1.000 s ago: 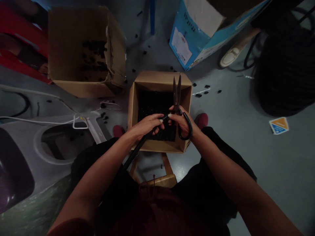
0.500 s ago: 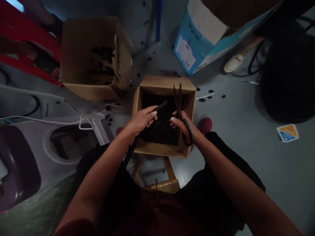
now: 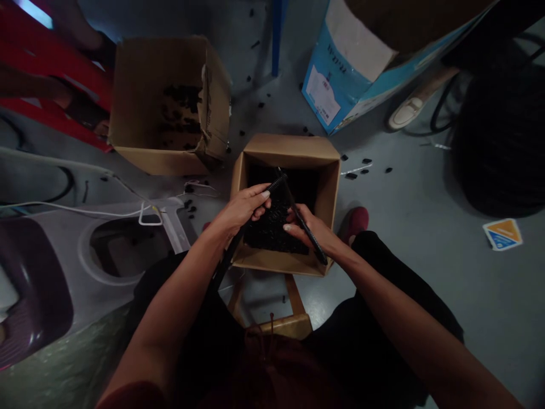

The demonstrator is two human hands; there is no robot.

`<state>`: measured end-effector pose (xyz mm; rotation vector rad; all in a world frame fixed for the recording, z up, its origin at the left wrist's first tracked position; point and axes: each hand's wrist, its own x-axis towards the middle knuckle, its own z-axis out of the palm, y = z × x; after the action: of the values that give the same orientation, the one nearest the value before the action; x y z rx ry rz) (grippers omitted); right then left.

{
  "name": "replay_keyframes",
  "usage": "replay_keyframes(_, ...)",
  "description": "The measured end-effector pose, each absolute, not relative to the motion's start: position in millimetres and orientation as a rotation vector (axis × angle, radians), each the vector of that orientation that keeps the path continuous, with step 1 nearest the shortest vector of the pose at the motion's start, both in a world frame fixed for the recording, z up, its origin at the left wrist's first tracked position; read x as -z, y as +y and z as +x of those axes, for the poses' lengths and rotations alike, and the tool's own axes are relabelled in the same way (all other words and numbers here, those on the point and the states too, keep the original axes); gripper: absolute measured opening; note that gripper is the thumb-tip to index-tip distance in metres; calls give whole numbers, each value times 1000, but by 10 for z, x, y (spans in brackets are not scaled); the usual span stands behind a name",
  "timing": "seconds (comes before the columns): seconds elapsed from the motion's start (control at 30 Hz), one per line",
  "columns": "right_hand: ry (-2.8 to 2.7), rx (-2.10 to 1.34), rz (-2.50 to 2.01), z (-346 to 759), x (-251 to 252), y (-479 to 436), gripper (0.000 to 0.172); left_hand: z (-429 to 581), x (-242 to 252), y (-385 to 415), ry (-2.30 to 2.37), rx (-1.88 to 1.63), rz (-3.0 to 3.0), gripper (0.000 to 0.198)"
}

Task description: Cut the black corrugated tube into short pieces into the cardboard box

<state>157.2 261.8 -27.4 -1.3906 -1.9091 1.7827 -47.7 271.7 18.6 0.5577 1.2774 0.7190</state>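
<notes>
My left hand (image 3: 250, 205) is closed round a black ribbed cord (image 3: 275, 184); its end sticks out past the fingers and its tail trails back under the forearm. My right hand (image 3: 307, 227) grips black scissors (image 3: 293, 201), seen nearly edge-on, their blades meeting the cord close to its end. Whether the blades are apart cannot be made out. Both hands are above an open cardboard box (image 3: 293, 146) that holds many small black pieces (image 3: 272, 227).
A second cardboard box (image 3: 149, 162) with black pieces stands at the left. Behind are a blue carton (image 3: 330, 94) and a blue post (image 3: 276, 40). A black coil (image 3: 502, 136) lies right, near another person's shoe (image 3: 406, 112). Black bits (image 3: 351, 176) litter the floor.
My right hand has moved a little left and turned the scissors, so the blades now reach the cord's end instead of pointing away. My left hand has barely moved.
</notes>
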Motion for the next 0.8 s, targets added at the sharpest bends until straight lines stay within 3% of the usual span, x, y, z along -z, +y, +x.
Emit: replay_keyframes(0.8,-1856,-1976,-1176,1636,244,2659,48,-489,-201,2707,1195,-648,411,40)
